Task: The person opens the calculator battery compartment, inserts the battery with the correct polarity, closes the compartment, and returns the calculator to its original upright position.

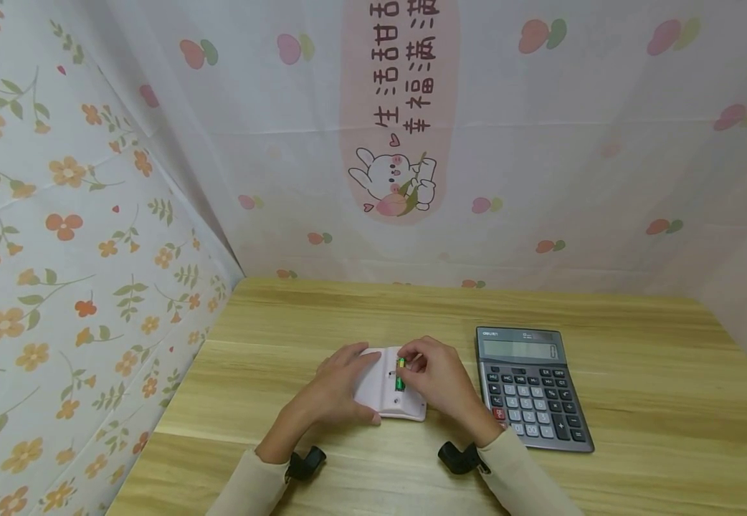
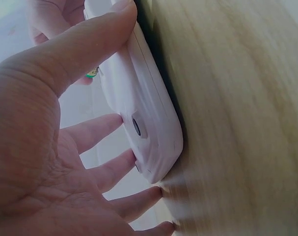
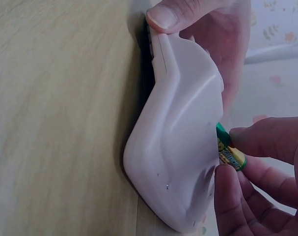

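A pale pink calculator lies face down on the table, its thicker, raised end to the right. My left hand holds its left part, thumb on the near edge and fingers spread toward the far edge. In the left wrist view, a small dark round foot shows on the calculator. My right hand pinches a green and yellow battery between thumb and fingers at the raised back. From the right wrist, the battery stands partly out of the back, tilted; its other end is hidden behind the pink shell.
A dark grey desktop calculator lies face up just right of my right hand, its display showing 0. The wood-grain table meets a printed cloth at the back and a flowered cloth on the left.
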{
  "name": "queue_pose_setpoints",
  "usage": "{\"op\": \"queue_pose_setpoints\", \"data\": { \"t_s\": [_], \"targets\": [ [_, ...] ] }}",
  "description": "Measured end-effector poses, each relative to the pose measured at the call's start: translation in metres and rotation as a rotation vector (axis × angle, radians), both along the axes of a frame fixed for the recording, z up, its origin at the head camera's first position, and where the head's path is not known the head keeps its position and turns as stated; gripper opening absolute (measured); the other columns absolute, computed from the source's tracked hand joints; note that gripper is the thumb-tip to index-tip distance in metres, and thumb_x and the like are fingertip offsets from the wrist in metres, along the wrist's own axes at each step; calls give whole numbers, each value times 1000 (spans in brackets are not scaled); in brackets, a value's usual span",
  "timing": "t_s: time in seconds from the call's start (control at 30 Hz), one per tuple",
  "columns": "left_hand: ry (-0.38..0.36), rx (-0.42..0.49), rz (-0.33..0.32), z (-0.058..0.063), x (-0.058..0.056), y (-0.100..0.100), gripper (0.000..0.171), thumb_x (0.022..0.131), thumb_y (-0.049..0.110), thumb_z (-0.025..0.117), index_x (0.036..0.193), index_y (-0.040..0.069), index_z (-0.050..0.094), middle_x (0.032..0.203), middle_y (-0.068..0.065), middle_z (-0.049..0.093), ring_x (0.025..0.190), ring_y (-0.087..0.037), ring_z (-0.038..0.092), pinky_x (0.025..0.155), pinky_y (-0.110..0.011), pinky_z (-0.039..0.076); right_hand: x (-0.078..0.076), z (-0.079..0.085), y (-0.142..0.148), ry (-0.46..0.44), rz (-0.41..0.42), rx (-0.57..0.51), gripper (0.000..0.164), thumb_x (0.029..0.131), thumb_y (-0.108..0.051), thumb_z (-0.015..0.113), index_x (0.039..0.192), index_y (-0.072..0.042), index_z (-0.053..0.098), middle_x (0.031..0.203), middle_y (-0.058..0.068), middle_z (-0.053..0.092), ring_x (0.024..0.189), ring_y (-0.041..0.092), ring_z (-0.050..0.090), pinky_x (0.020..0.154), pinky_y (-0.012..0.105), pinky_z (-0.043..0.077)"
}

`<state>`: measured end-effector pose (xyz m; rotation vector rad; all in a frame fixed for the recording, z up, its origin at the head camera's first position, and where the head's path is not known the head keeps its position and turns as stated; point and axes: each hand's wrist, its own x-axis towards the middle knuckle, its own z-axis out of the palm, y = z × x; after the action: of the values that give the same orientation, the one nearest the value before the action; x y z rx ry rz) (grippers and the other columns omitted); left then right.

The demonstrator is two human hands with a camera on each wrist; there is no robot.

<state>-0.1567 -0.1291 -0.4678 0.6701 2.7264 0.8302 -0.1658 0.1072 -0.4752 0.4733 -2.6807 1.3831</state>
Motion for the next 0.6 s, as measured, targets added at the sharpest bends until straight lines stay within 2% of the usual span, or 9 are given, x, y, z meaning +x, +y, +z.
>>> {"op": "queue_pose_setpoints", "data": {
  "t_s": [0.33,0.6],
  "targets": [
    [10,-6,-8,-1,-1,0,102,76,32,103,163,10,54,171,-19,40,156,-43,37,122,-69,31,0,1,1,-1,-19,-3,18,87,-2,90,100,-9,79,89,-2,73,77,8,66,69,27,57],
    [6,-18,1,0,0,0,103,77,34,103,164,11,53,171,-17,39,156,-41,37,124,-68,29,-1,-1,2,28,-28,17,15,90,-1,86,96,-15,81,89,-7,72,77,8,66,70,28,56]
  ]
}}
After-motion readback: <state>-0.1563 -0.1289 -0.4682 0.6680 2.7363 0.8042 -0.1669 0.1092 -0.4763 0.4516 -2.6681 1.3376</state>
